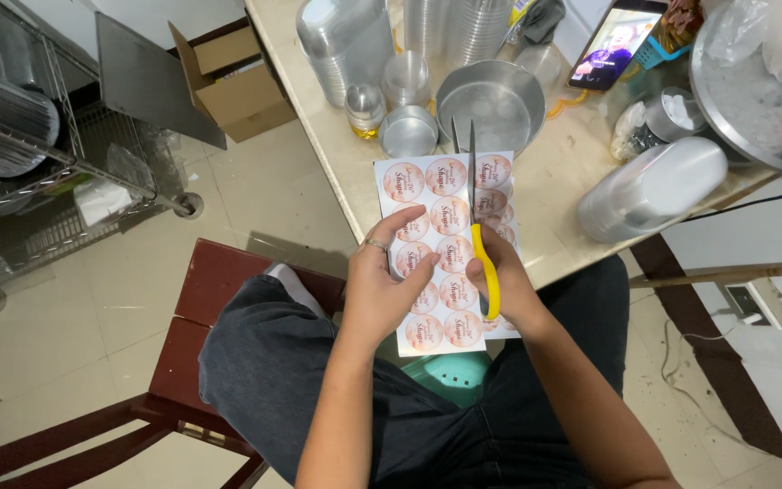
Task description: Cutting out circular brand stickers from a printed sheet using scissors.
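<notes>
My left hand (382, 285) grips the left side of a white sheet of round pink stickers (427, 204), thumb on top. My right hand (500, 281) holds yellow-handled scissors (480, 240); their blades stand apart and point away from me across the sheet's right part. The sheet hangs over the near edge of a beige table (554, 195), above my lap in dark trousers. A ring is on a finger of my left hand.
On the table stand stacks of clear plastic cups (346, 41), a metal bowl (491, 100), a small metal tin (407, 131), a small bottle (365, 110), a phone with a lit screen (613, 41) and a large metal basin (753, 91). A wire rack (38, 154) and cardboard box (237, 86) stand left.
</notes>
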